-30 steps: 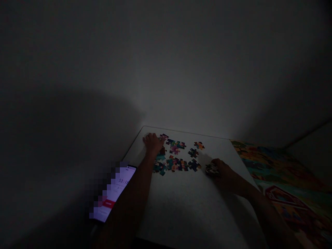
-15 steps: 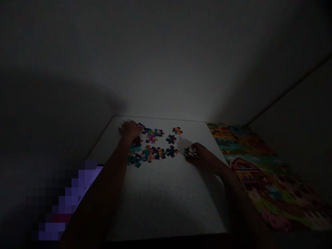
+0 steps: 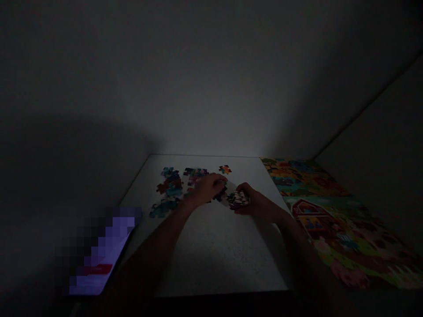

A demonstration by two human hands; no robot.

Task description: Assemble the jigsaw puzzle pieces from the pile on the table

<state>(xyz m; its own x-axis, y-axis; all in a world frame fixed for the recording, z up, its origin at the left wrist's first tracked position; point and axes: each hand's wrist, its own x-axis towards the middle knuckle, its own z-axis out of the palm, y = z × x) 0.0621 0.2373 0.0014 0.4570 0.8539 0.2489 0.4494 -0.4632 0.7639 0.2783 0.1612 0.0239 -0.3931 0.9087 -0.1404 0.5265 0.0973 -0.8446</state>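
In dim light, a stack of jigsaw pieces [image 3: 238, 200] is gripped in my right hand [image 3: 259, 203], above the right part of the white table. My left hand [image 3: 207, 187] hovers over the middle pieces, its fingers apart and stretched toward the stack; I see nothing held in it. Beneath it, a joined group of colourful jigsaw pieces [image 3: 198, 172] is partly covered. To the left lies another group of blue and reddish-brown pieces [image 3: 172, 182], with teal pieces [image 3: 162, 208] nearer me. A single orange piece [image 3: 225, 169] rests near the back.
The white table [image 3: 224, 255] meets a pale wall at its back edge. On the right lie two colourful picture sheets, one a farm scene [image 3: 346, 240], the other with animals [image 3: 300, 176]. A lit screen, partly pixelated [image 3: 102, 264], stands at the left.
My left hand has moved right, from the far-left pieces to beside the stack, uncovering the left group. My right hand keeps its grip on the stack, nearly in place. The view has shifted slightly.
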